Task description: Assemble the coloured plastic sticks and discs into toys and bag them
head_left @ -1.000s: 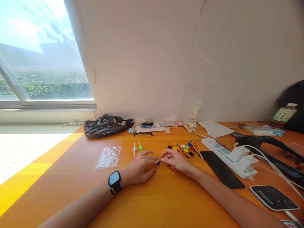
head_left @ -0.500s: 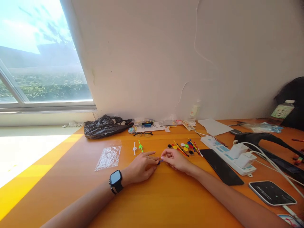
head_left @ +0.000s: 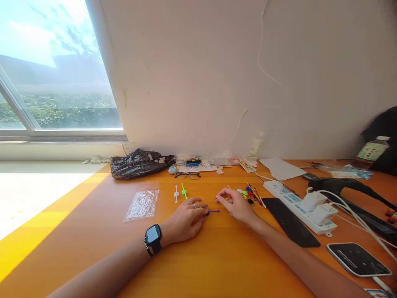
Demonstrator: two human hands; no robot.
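Observation:
My left hand (head_left: 190, 217) rests on the table with bent fingers, holding down a small blue plastic arrow with a round hub (head_left: 214, 211) under its fingertips. The hub is partly hidden; the thin shaft points right. My right hand (head_left: 237, 203) is just right of the arrow, apart from it, with thumb and fingers drawn together and nothing visible in them. Beyond my left hand lie a white arrow with a disc (head_left: 176, 193) and a green arrow with a disc (head_left: 184, 191). Several coloured discs and sticks (head_left: 249, 193) lie behind my right hand, partly covered by it.
A clear plastic bag (head_left: 142, 205) lies at left, with a black plastic bag (head_left: 139, 164) behind it. Eyeglasses (head_left: 187, 176) sit farther back. At right are a dark phone (head_left: 288, 221), a white power strip (head_left: 297, 207) with plugs and cables, and a black-topped device (head_left: 358, 259).
My right hand has let go of the blue arrow's shaft and moved slightly right, so the shaft now shows. My left hand stays on the arrow. The view has shifted slightly.

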